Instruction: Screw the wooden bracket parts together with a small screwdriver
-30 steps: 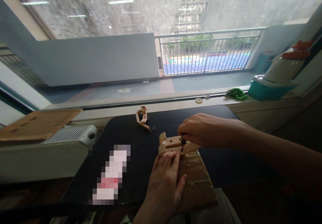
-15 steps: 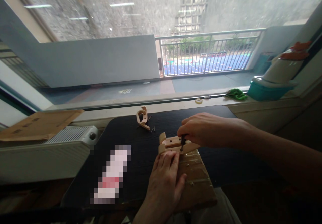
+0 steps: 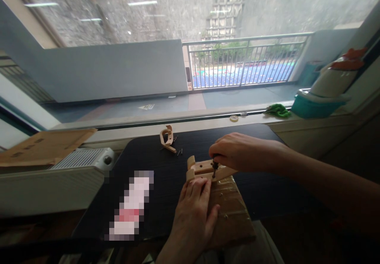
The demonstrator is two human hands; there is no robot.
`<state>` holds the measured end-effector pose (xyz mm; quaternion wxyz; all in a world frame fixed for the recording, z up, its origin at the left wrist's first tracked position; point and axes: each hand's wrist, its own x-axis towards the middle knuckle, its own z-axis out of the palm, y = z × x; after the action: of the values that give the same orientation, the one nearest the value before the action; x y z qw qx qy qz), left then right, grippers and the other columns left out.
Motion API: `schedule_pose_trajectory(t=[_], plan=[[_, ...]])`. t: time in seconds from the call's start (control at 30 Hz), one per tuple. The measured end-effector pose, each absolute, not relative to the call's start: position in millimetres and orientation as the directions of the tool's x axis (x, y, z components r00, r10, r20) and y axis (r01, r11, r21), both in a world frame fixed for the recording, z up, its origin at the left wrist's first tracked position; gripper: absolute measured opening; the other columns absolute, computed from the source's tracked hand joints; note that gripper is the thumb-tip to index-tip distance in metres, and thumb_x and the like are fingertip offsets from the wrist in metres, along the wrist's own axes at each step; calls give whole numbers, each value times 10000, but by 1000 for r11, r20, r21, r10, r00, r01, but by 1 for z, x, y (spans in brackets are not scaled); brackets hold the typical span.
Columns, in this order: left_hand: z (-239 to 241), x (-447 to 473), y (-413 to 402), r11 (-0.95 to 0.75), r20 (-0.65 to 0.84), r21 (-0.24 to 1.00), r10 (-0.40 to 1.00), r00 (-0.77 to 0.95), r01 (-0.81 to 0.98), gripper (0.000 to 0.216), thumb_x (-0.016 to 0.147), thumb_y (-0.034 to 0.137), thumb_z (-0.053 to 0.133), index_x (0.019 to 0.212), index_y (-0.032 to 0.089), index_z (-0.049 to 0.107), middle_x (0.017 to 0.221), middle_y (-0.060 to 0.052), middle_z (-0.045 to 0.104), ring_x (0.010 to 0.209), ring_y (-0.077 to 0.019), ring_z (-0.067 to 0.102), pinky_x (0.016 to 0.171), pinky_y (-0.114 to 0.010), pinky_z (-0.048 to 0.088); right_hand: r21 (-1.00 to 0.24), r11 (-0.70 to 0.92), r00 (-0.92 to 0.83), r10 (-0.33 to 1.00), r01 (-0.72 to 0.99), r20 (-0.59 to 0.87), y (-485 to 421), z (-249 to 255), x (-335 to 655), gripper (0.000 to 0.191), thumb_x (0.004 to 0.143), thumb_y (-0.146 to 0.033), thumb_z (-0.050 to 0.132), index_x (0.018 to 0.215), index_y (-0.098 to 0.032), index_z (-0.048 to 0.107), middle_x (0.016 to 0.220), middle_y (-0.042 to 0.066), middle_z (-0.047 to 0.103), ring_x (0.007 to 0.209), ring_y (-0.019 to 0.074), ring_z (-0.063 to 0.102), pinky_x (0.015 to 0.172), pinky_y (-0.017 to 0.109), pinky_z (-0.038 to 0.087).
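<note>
My right hand [image 3: 233, 150] is closed around a small dark screwdriver [image 3: 215, 169], held upright. Its tip meets a light wooden piece [image 3: 202, 175] with dark holes and raised curved ends. My left hand [image 3: 194, 212] lies flat, fingers stretched, pressing the near side of that piece and the brown taped cardboard box [image 3: 233, 212] beneath it. Most of the screwdriver's handle is hidden in my fist. Farther back on the black table [image 3: 166, 185] lies a curved wooden part [image 3: 168, 139], with a few loose screws [image 3: 180, 152] beside it.
A pixelated pink-white item [image 3: 130, 204] lies on the table's left. A tape roll [image 3: 234, 118], a green cloth [image 3: 278, 111] and a teal tub [image 3: 317, 105] stand along the window sill. Brown cardboard [image 3: 44, 145] rests on a radiator [image 3: 83, 157] at left.
The view has shifted very slightly. Both hands, the screwdriver and the wooden piece stay in nearly the same place.
</note>
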<state>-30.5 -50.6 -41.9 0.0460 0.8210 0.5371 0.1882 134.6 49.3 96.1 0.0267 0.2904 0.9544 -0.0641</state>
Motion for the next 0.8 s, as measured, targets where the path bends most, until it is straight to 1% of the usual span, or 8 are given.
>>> schedule_pose_trajectory(t=[0.13, 0.23, 0.43, 0.6, 0.8], plan=[[-41, -30, -51, -408, 254, 276, 904, 343, 870, 503, 772, 248, 563, 1254, 133, 483, 1219, -121, 505, 1164, -284, 445, 1001, -470, 398, -105, 815, -821, 560, 571, -113, 48, 101, 138, 218, 863, -206, 418, 855, -164, 631, 783, 50, 646, 708, 140, 544, 585, 261, 307], [-41, -30, -51, -407, 259, 279, 904, 340, 870, 501, 776, 243, 555, 1261, 146, 473, 1231, -118, 501, 1168, -285, 442, 996, -483, 397, -103, 826, -831, 543, 554, -116, 45, 107, 141, 216, 850, -178, 426, 904, -175, 636, 824, 48, 647, 739, 145, 548, 601, 266, 315], [-39, -30, -52, -416, 248, 289, 902, 352, 862, 495, 777, 227, 548, 1257, 134, 471, 1225, -119, 502, 1168, -278, 439, 995, -474, 403, -94, 835, -837, 528, 543, -145, 44, 109, 137, 202, 846, -124, 431, 863, -143, 632, 818, 65, 644, 767, 146, 553, 623, 260, 337], [-41, -31, -51, -414, 248, 294, 904, 349, 862, 505, 785, 246, 550, 1267, 126, 461, 1233, -120, 492, 1178, -277, 428, 1010, -468, 391, -71, 826, -825, 546, 559, -145, 47, 105, 134, 199, 861, -131, 427, 855, -127, 626, 805, 73, 643, 757, 151, 555, 611, 260, 338], [-41, -31, -52, -411, 249, 289, 904, 347, 864, 509, 778, 230, 554, 1268, 129, 462, 1224, -121, 501, 1177, -279, 433, 1010, -472, 391, -46, 835, -833, 540, 548, -119, 47, 99, 132, 244, 899, -179, 396, 817, -117, 617, 757, 73, 637, 707, 143, 555, 579, 263, 321]])
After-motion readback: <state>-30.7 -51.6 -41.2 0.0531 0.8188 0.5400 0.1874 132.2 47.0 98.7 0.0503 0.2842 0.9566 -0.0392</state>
